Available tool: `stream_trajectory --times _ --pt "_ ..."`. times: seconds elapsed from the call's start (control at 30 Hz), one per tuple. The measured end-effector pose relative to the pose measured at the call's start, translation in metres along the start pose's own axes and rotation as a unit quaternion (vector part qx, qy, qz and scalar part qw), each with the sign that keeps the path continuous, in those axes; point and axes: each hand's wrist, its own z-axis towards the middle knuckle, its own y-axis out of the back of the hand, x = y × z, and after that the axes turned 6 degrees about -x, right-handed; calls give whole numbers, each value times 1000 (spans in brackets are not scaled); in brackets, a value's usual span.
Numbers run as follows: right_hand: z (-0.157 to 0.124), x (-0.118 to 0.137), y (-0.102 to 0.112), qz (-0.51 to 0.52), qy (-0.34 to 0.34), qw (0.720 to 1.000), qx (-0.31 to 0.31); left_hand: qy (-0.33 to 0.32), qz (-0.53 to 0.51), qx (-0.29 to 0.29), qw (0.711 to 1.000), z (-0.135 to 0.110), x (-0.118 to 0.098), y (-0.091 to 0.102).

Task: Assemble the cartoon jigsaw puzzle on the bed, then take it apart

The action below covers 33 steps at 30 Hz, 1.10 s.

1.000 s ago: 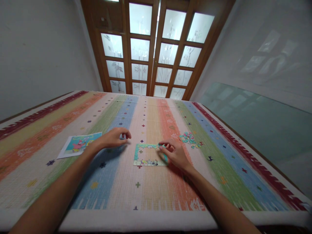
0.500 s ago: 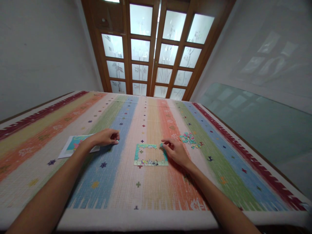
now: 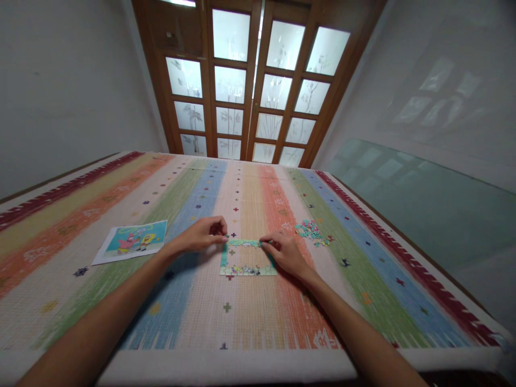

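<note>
A partly joined jigsaw puzzle (image 3: 248, 270), a rectangular border with an open middle, lies flat on the striped tablecloth. My left hand (image 3: 209, 233) is at its far left corner, thumb and curled fingers closing on the edge. At the far right corner, my right hand (image 3: 284, 251) pinches a small puzzle piece against the border; the fingertips mostly cover that piece. Cartoon figures run along the near side of the border. Beyond my right hand lies a loose heap of puzzle pieces (image 3: 309, 230).
Left of my left forearm lies a picture sheet (image 3: 135, 240) with cartoon characters on a turquoise ground. The striped tablecloth (image 3: 250, 317) covers the table. Wooden doors with frosted panes (image 3: 229, 83) stand past the far edge, and a greenish glass panel (image 3: 423, 188) leans along the right wall.
My left hand has moved right, from the open cloth to the puzzle's far left corner, uncovering the picture sheet. My right hand has shifted slightly left, bringing the piece onto the border's far right corner.
</note>
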Motion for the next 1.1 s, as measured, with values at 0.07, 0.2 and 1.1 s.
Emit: stream_trajectory --times 0.07,0.2,1.1 --pt "0 1 -2 -5 17 1000 0 -7 -35 7 999 1 -5 -14" --pt "1 3 -4 -42 63 997 5 -27 -65 10 997 2 -10 -31" --pt "1 1 -2 -105 83 991 17 -40 -73 -73 994 5 -13 -63"
